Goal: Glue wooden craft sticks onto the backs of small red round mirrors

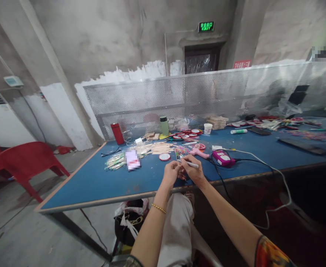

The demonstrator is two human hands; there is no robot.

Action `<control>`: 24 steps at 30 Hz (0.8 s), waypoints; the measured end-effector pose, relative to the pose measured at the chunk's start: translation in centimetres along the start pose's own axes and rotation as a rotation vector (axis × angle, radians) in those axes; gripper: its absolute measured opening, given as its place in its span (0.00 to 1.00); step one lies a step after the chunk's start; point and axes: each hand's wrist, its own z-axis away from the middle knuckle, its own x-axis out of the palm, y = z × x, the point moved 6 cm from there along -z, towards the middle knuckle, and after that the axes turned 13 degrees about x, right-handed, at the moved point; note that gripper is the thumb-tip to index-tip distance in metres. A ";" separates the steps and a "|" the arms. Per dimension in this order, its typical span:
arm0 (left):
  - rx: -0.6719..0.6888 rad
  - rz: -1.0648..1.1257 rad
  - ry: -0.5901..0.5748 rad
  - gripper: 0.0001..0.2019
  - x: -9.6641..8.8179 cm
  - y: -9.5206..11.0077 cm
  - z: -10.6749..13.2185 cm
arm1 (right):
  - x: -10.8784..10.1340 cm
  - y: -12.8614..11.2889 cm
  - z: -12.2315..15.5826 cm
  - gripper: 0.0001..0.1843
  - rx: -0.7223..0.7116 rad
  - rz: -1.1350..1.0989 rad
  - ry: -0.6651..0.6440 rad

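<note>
My right hand point(195, 171) is closed round a white pen-like stick point(192, 164), which slants across the fingers. Right beside it, my left hand point(172, 172) is pinched shut near the table's front edge. What sits between its fingertips is too small to make out. A thin strip with a green part point(177, 154) rises just beyond the fingertips. Behind the hands lie a pile of small colourful pieces point(183, 150) and a pink glue-gun-shaped tool point(199, 151). A round white disc with a red rim point(164, 157) rests to the left of them.
Flat wooden sticks point(161, 148), green-tipped sticks point(115, 160) and a blurred-out phone point(133, 159) lie left on the blue table point(87, 185). A purple power block point(223, 158) with cables stands right. Behind are a red bottle point(117, 134), a green bottle point(164, 126) and a paper cup point(208, 128).
</note>
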 end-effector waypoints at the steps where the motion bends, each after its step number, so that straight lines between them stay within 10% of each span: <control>1: 0.001 0.001 0.001 0.14 0.0 0.0 0.0 | 0.0 0.0 0.0 0.11 0.003 -0.002 -0.005; 24: 0.036 0.034 -0.015 0.17 -0.1 0.0 -0.2 | -0.1 -0.2 0.3 0.10 0.053 -0.019 -0.038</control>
